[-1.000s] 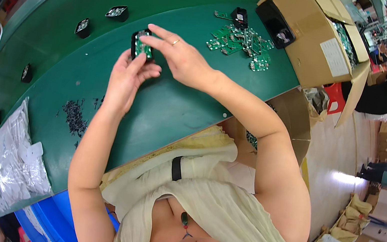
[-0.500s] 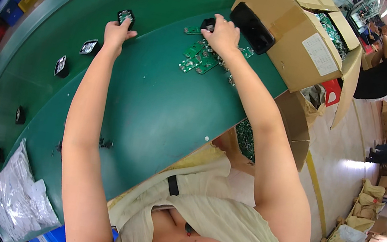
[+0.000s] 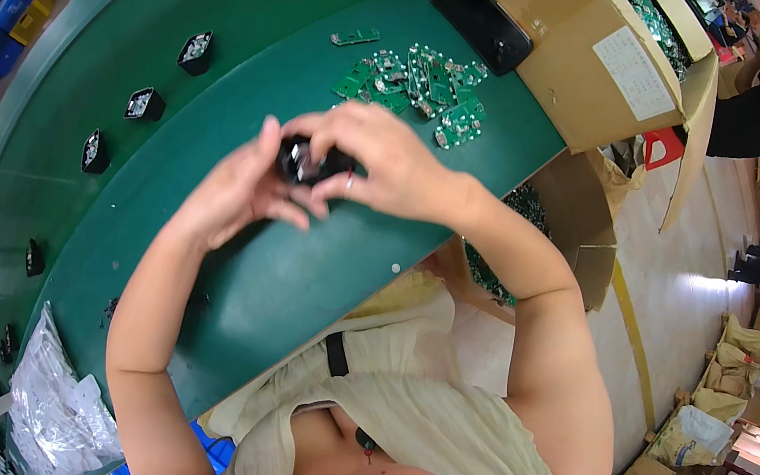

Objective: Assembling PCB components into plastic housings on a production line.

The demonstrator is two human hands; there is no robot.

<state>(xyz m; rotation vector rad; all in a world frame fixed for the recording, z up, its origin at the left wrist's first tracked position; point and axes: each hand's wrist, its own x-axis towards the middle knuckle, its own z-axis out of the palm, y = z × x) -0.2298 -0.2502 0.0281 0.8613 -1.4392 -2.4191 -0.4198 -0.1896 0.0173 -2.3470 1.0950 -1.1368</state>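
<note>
Left hand (image 3: pixel 238 190) raised above the green worktop (image 3: pixel 292 293), fingers curled up and closed against the near side of a small black plastic housing with a metal insert (image 3: pixel 309 165). Right hand (image 3: pixel 391 165) arched over the same housing from the far side, fingertips pinched on its top and right edge, a ring showing on one finger. Housing gripped between both hands, held clear of the worktop surface, roughly at the middle of the view.

Beyond the hands, toward the far edge of the worktop: a loose heap of small green circuit boards with silver parts (image 3: pixel 419 85), one lone green board (image 3: pixel 354 37) lying just to its left. Behind the heap, a flat black phone-like slab (image 3: pixel 481 20) leaning on a brown cardboard box (image 3: pixel 567 58).

On the darker green conveyor belt (image 3: pixel 138 10) at left: three more black housings in a row (image 3: pixel 145 104), well apart from one another. Near the lower left, a crumpled clear plastic bag of small parts (image 3: pixel 57 395). Below the worktop at right, an open carton holding green boards (image 3: pixel 506 258)
</note>
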